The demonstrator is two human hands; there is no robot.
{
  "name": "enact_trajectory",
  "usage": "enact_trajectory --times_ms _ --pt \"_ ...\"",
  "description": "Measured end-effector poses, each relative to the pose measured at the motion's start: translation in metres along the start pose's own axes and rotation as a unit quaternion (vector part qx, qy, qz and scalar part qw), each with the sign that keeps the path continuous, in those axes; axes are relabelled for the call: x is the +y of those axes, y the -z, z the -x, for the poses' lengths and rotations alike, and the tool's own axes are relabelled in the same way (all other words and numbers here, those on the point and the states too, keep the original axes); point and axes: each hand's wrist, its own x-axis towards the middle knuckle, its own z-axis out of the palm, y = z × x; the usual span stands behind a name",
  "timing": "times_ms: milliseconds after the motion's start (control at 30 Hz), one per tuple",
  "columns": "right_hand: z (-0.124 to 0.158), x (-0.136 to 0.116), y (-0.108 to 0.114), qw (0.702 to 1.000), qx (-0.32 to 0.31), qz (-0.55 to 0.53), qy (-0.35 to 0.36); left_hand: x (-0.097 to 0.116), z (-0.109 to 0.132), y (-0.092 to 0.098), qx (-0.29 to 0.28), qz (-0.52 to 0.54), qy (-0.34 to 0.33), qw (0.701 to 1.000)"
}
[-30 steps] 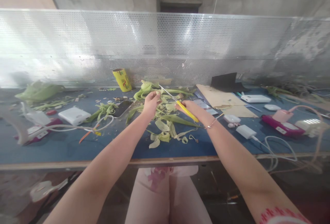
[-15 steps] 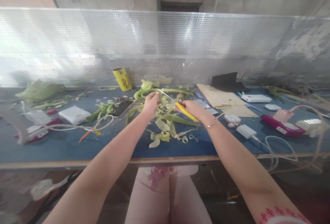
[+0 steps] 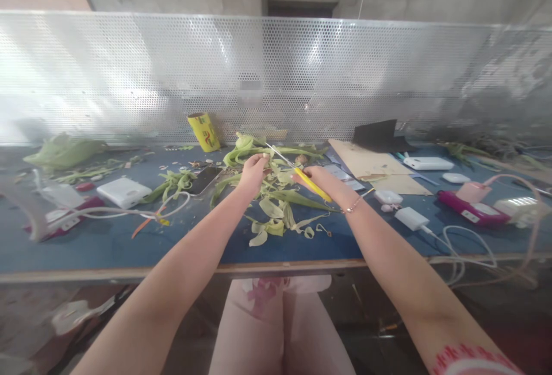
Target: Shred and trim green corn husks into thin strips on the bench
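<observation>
My right hand (image 3: 319,178) is wrapped round a cutting tool (image 3: 314,185) with a long yellow handle. Its slim metal blade points up and left, its tip just beyond my left hand; whether it is a knife or closed scissors I cannot tell. My left hand (image 3: 255,171) has thumb and fingers pinched together on a small pale piece (image 3: 266,158), perhaps plant, mostly hidden by the fingers. Beneath and around both hands lie cut green leaves (image 3: 271,209) and petals. Behind them a leafy green stalk (image 3: 244,148) stretches across the table.
A yellow cardboard tube (image 3: 204,132) leans near the perforated metal screen (image 3: 164,76). Left are a dark phone (image 3: 206,180), a white box (image 3: 123,192) and cables. Right are brown card (image 3: 366,159), a white charger (image 3: 411,219) and a magenta power strip (image 3: 485,211).
The blade has shifted very slightly, its tip a little higher beside my left hand. My left hand stays nearly in place, still pinching the pale piece.
</observation>
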Motion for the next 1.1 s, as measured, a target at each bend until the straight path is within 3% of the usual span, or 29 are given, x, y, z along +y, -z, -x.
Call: enact_trajectory --times_ms 233,500,1100 --pt "0.001 -0.003 0.001 0.999 -0.029 -0.026 -0.038 0.001 0.002 0.0 -0.017 -0.003 -0.01 1.0" --pt "0.004 -0.005 0.005 0.999 -0.029 -0.024 0.001 -0.001 0.0 0.001 -0.022 -0.021 -0.025 0.999" --pt "0.015 -0.015 0.011 0.998 -0.059 -0.032 -0.005 -0.001 -0.001 0.004 -0.011 -0.189 -0.09 0.978"
